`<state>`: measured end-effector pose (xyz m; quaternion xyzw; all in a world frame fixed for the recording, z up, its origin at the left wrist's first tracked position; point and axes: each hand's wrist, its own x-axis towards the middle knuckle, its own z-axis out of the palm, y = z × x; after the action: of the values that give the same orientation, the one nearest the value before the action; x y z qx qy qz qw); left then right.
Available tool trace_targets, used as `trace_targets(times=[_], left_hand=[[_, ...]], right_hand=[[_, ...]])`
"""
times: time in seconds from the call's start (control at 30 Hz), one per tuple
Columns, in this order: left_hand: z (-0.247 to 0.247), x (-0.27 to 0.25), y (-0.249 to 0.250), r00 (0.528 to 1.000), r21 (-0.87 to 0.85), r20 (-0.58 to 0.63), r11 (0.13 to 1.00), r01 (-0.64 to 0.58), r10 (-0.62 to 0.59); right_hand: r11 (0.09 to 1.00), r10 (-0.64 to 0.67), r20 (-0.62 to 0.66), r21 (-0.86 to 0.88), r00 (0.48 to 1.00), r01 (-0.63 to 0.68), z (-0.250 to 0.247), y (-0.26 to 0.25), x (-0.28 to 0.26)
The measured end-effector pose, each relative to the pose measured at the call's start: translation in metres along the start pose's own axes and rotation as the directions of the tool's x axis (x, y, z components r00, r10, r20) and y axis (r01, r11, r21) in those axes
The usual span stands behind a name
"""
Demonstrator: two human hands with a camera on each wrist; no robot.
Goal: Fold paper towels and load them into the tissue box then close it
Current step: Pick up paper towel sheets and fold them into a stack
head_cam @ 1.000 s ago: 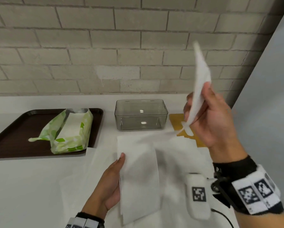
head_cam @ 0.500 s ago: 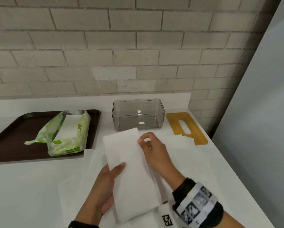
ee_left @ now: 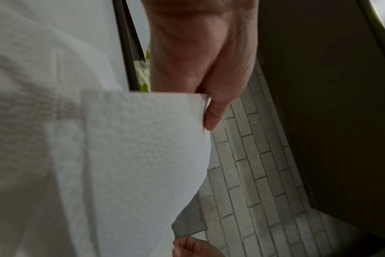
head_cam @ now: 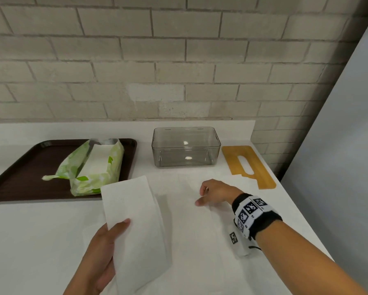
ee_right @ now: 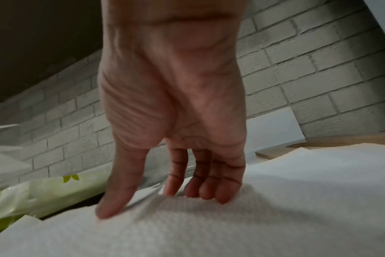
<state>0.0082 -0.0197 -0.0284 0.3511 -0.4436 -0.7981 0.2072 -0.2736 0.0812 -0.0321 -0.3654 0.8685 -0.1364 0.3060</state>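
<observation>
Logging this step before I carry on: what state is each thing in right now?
tissue box: open, empty
wooden lid: off, flat beside box
folded paper towel: held up by left hand
right hand: touching flat paper towels
green pack: opened, on tray

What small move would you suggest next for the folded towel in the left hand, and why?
Probably carry the folded paper towel forward and lay it in the clear tissue box. The left hand holds it folded, the box stands open, and its wooden lid lies beside it.
</observation>
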Motion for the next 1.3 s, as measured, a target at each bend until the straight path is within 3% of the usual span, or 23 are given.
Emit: trace_targets(times=[0.13,0.23,0.27,0.3,0.37,0.4,0.47,0.53,0.67,0.73,0.83,0.9,0.97,1.03,1.1,1.2,1.3], left_hand=[[-0.006,0.0,0.002,0.999,-0.01,-0.04,1.0,0.006,-0.006],[-0.005,-0.001,0.003,0.999,-0.039,-0.048,0.999,0.017,-0.019],[-0.004,-0.001,0.004,0.999,-0.051,-0.047,0.999,0.019,-0.021],[-0.002,-0.001,0.006,0.999,-0.065,-0.043,0.998,0.02,-0.023],[0.004,-0.001,0.008,0.999,-0.084,-0.037,0.996,0.02,-0.023],[0.007,0.0,0.009,0.999,-0.093,-0.037,0.995,0.02,-0.024],[0.015,0.002,0.011,0.999,-0.111,-0.03,0.993,0.036,-0.039],[0.024,0.004,0.013,0.998,-0.124,-0.011,0.991,0.053,-0.055],[0.042,0.005,0.014,0.997,-0.132,0.041,0.988,0.077,-0.072],[0.048,0.005,0.014,0.995,-0.127,0.076,0.989,0.074,-0.065],[0.05,0.006,0.012,0.982,-0.198,0.156,0.97,0.141,-0.11],[0.048,0.007,0.011,0.969,-0.245,0.202,0.951,0.19,-0.142],[0.048,0.006,0.01,0.955,-0.247,0.243,0.941,0.232,-0.172],[0.048,0.006,0.007,0.945,-0.198,0.257,0.946,0.257,-0.203],[0.046,0.007,0.005,0.948,-0.157,0.243,0.956,0.249,-0.207],[0.038,0.008,0.006,0.957,-0.163,0.227,0.962,0.22,-0.18],[0.032,0.008,0.006,0.959,-0.172,0.229,0.963,0.207,-0.165]], right_hand=[[0.996,-0.077,0.054,0.043,0.996,0.074,-0.002,-0.003,0.0],[0.935,-0.204,-0.094,0.276,0.974,0.222,-0.011,-0.004,-0.012],[0.85,-0.252,-0.135,0.442,0.958,0.286,-0.016,-0.006,-0.02],[0.696,-0.293,-0.157,0.641,0.943,0.323,-0.021,-0.009,-0.03],[0.307,-0.365,-0.189,0.9,0.912,0.309,-0.03,-0.02,-0.051],[0.189,-0.395,-0.224,0.929,0.891,0.317,-0.034,-0.027,-0.061],[0.108,-0.415,-0.307,0.918,0.857,0.381,-0.037,-0.046,-0.077],[0.16,-0.393,-0.399,0.858,0.829,0.489,-0.033,-0.067,-0.082],[0.514,-0.331,-0.559,0.57,0.761,0.642,-0.011,-0.1,-0.069],[0.647,-0.314,-0.627,0.408,0.713,0.643,0.007,-0.106,-0.06],[0.817,-0.266,-0.682,0.217,0.682,0.535,0.028,-0.106,-0.053],[0.859,-0.266,-0.708,0.135,0.654,0.495,0.032,-0.106,-0.055],[0.838,-0.258,-0.72,0.166,0.644,0.52,0.028,-0.103,-0.058],[0.772,-0.23,-0.723,0.272,0.652,0.574,0.017,-0.094,-0.056],[0.745,-0.175,-0.691,0.373,0.701,0.553,-0.001,-0.074,-0.046],[0.856,0.002,-0.527,0.44,0.85,0.27,-0.027,-0.024,-0.025],[0.962,0.219,-0.399,0.241,0.891,-0.129,-0.036,0.026,-0.008]])
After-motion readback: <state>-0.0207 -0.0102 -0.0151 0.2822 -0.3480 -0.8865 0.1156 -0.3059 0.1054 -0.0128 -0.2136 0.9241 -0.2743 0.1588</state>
